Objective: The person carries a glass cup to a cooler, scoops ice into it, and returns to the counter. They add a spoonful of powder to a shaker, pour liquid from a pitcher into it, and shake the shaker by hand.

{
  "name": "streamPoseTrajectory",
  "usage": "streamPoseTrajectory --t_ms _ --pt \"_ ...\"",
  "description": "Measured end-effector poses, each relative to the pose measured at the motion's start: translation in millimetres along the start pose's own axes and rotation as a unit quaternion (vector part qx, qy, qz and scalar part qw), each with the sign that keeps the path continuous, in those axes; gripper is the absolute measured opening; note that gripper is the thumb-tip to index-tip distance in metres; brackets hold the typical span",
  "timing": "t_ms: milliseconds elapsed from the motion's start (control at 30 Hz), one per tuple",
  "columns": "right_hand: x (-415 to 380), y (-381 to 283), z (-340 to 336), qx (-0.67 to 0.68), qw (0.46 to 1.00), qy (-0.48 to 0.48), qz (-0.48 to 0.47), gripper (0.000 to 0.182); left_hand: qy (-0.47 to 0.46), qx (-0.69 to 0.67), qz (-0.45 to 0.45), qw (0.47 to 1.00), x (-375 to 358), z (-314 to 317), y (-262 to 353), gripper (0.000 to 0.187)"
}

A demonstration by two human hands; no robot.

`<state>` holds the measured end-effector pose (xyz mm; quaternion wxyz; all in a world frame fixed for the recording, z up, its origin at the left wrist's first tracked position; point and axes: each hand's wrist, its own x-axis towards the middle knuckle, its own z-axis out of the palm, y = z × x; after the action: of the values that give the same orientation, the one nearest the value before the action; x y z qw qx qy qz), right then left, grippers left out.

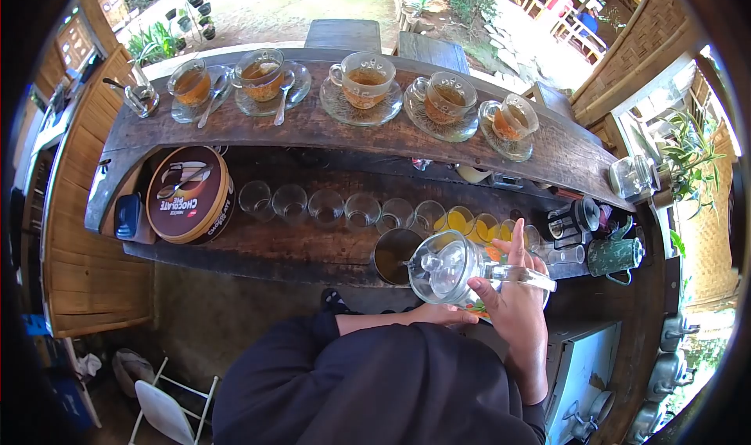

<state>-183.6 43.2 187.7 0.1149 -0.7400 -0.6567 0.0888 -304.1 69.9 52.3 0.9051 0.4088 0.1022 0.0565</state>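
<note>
A clear glass pitcher (447,277) with a glass lid and orange-and-green decoration is in front of my body, tilted toward the shelf. My right hand (522,295) is at its handle, thumb against the side and index finger stretched out. Under the pitcher's lower side lies my left hand (447,314), its fingers partly hidden. Beside the pitcher's spout stands a metal mug (397,256), its inside dark brownish. Behind them, a row of drinking glasses (326,206) runs along the lower shelf; several glasses at its right end (459,220) have yellow in them.
Several glass cups of tea (366,89) on saucers line the upper counter (305,132). On the lower shelf, a round chocolate pie tin (184,195) is at left. A French press (573,220) and a green speckled enamel pot (614,256) stand right. A white chair (164,414) is lower left.
</note>
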Motion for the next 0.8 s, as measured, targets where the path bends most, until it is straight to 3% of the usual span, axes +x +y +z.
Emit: streamPoseTrajectory --t_ms 500,567,667,800 --pt "-1.2 -4.1 -0.3 0.004 1.000 -0.012 0.003 0.104 0.026 -0.009 0.010 1.000 3.5 -0.4 -11.7 0.050" --pt "-1.4 -3.2 1.1 0.012 1.000 -0.006 0.003 0.103 0.024 -0.029 0.071 0.997 5.2 0.0 -15.6 0.047" --pt "-1.4 -0.2 4.1 0.013 1.000 0.005 -0.008 0.102 0.049 0.010 0.023 0.998 -5.0 4.4 -0.5 0.044" --pt "-2.0 2.5 6.7 0.020 1.000 0.013 -0.016 0.101 0.075 -0.022 0.038 0.996 -0.1 2.0 -10.7 0.046"
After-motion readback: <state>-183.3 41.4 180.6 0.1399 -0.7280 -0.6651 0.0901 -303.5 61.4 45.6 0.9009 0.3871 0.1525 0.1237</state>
